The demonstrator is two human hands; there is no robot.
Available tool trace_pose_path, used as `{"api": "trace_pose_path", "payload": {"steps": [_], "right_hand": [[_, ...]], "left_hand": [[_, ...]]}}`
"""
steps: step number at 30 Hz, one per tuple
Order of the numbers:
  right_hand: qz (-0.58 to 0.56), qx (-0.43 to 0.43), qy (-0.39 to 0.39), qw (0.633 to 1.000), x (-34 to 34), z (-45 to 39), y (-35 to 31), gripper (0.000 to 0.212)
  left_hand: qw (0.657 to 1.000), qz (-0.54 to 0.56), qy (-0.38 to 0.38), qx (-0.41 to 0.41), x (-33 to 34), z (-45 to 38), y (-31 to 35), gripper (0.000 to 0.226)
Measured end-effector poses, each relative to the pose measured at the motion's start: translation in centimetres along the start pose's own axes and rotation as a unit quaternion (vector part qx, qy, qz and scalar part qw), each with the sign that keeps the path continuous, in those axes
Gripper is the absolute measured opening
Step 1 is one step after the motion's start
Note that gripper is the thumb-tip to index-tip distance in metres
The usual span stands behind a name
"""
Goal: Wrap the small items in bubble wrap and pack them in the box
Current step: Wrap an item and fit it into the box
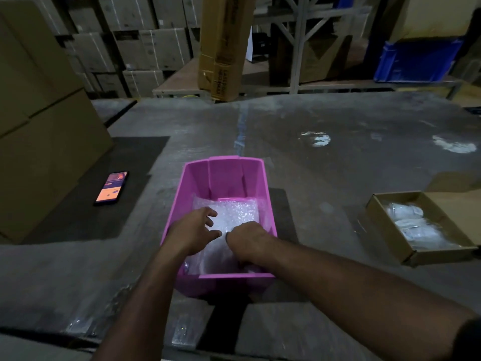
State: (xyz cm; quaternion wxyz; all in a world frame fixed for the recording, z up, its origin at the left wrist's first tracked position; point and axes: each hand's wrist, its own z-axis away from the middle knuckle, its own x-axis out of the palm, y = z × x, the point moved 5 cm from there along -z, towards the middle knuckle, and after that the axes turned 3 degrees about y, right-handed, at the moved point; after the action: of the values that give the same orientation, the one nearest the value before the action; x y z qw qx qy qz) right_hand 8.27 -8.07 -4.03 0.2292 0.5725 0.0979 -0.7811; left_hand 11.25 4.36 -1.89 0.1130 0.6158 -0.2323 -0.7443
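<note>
A pink plastic box (221,175) stands in the middle of the grey table. Bubble wrap (239,211) fills its bottom, and whatever it covers is hidden. Both my hands are inside the box. My left hand (196,226) lies on the wrap with fingers spread and only loosely bent. My right hand (247,238) is beside it, knuckles up, with its fingers curled down into the wrap near the box's front wall; its fingertips are hidden.
A lit phone (111,188) lies on the table to the left. An open cardboard box (385,225) with clear-wrapped items sits at the right. Large cartons (39,126) stand at the left, a tall carton (223,48) behind, and a blue crate (416,61) sits on the shelving.
</note>
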Motion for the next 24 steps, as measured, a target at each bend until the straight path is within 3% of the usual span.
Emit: {"api": "trace_pose_path", "payload": {"steps": [7,12,15,17,20,22,24], "right_hand": [[0.008,0.048,0.067,0.997,-2.0,0.7,0.7,0.015],[-0.062,0.092,0.178,0.978,-3.8,2.3,2.6,0.026],[-0.141,0.129,0.240,0.952,-4.8,3.7,3.8,0.019],[-0.232,0.151,0.267,0.923,-5.4,5.1,4.7,0.019],[-0.355,0.177,0.288,0.871,-5.9,7.2,5.9,0.019],[-0.452,0.192,0.301,0.817,-5.5,8.2,6.8,0.017],[-0.562,0.200,0.314,0.739,-5.0,9.2,7.7,0.016]], "left_hand": [[0.999,0.021,-0.031,0.027,-0.7,-0.1,-0.2,0.063],[0.989,0.030,-0.114,0.092,-1.4,0.4,0.6,0.095],[0.982,-0.001,-0.138,0.126,-1.8,0.9,1.0,0.103],[0.984,-0.005,-0.088,0.153,-2.5,1.0,1.6,0.090],[0.981,0.050,0.038,0.184,-4.3,1.2,2.9,0.047],[0.969,0.155,0.078,0.176,-5.2,1.2,3.4,0.027],[0.944,0.273,0.085,0.166,-5.6,1.0,3.9,0.025]]}}
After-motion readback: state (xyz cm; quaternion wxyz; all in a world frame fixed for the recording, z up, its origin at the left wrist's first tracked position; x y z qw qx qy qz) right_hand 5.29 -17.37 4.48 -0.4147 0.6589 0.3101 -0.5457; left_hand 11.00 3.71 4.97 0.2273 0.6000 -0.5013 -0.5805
